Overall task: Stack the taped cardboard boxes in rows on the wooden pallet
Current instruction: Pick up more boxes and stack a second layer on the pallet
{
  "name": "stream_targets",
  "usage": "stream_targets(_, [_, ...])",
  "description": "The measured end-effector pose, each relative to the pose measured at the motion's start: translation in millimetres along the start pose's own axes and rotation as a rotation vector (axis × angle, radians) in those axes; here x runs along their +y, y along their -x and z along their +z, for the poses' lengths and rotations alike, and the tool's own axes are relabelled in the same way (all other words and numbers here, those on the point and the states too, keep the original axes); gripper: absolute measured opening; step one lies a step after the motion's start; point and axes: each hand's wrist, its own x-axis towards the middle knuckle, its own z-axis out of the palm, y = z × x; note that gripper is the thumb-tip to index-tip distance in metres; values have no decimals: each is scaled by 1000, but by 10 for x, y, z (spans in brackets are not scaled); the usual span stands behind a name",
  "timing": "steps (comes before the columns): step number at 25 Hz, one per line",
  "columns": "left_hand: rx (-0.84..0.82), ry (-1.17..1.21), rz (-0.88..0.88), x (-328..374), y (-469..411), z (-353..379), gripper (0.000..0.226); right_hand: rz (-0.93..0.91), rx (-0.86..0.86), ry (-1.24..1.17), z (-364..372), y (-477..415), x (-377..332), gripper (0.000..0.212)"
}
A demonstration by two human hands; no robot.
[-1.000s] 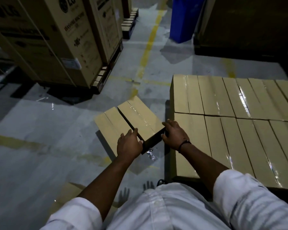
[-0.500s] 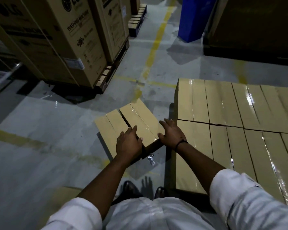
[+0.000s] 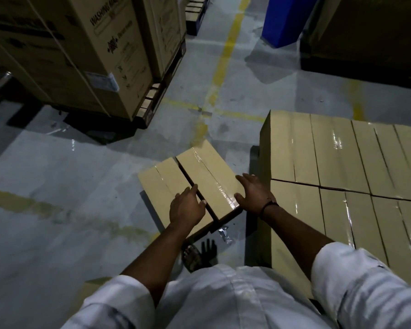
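Two taped cardboard boxes lie side by side on the floor, left of the stack. I hold the right one (image 3: 207,172) at its near end. My left hand (image 3: 186,207) has its fingers in the gap between the boxes and its thumb on the box top. My right hand (image 3: 254,193) grips the box's right edge, thumb on top. The left floor box (image 3: 161,181) lies untouched beside it. To the right stands the stack of taped boxes (image 3: 342,162) in rows. The stack hides the pallet beneath it.
Large washing machine cartons (image 3: 88,55) stand on a pallet at the back left. A blue bin (image 3: 282,20) and a dark bulk (image 3: 365,32) stand at the back right. Another carton corner (image 3: 90,288) lies near my left sleeve. My sandalled foot (image 3: 192,255) is below the box.
Both hands slid forward along the sides of the right floor box. The right hand moved from the near corner onto the box's right edge.
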Motion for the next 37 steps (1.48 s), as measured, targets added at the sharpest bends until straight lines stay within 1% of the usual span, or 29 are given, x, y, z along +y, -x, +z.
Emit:
stream_targets(3, [-32, 8, 17, -131, -345, -84, 66, 24, -9, 8, 22, -307, -116, 65])
stream_targets(7, [-88, 64, 8, -199, -683, -76, 67, 58, -68, 11, 139, -629, -124, 67])
stream_targets(10, [-89, 164, -53, -277, -1001, 93, 73, 48, -122, 34, 286, -967, 1, 66])
stream_targets(13, [-85, 210, -104, -326, -1526, 365, 79, 19, -162, 85, 557, -1485, 272, 66])
stream_targets(15, [-73, 248, -153, -382, -1981, 733, 79, 22, -185, 93, 905, -1972, 543, 70])
stream_targets(17, [-30, 302, -135, -415, -2398, 1158, 82, 53, -228, 101, 1301, -2464, 826, 74])
stream_targets(20, [14, 322, -160, -558, -3099, 1970, 90, 51, -276, 157, 1971, -3250, 1261, 77])
stream_targets(22, [-49, 298, -191, -669, -3507, 2398, 88, 30, -259, 163, 2372, -3688, 1534, 79])
stream_targets(24, [-94, 228, -219, -842, -3792, 2779, 94, 6, -238, 183, 2719, -4060, 1744, 81])
stream_targets(26, [-111, 198, -245, -980, -3978, 3115, 101, 8, -245, 178, 2958, -4358, 1955, 83])
stream_targets(28, [-84, 196, -236, -1067, -4040, 3330, 104, 14, -282, 118, 3088, -4541, 2087, 86])
stream_targets(31, [25, 243, -214, -1087, -4092, 3479, 105, 4, -323, 60, 3186, -4664, 2183, 99])
stream_targets(33, [61, 303, -294, -976, -4145, 3428, 111, 2, -317, 77, 3179, -4686, 2148, 106])
stream_targets(35, [73, 285, -320, -824, -4161, 3269, 113, 3, -283, 79, 3063, -4617, 2031, 108])
stream_targets(37, [109, 210, -273, -651, -4102, 2939, 111, -13, -210, 75, 2750, -4503, 1885, 105])
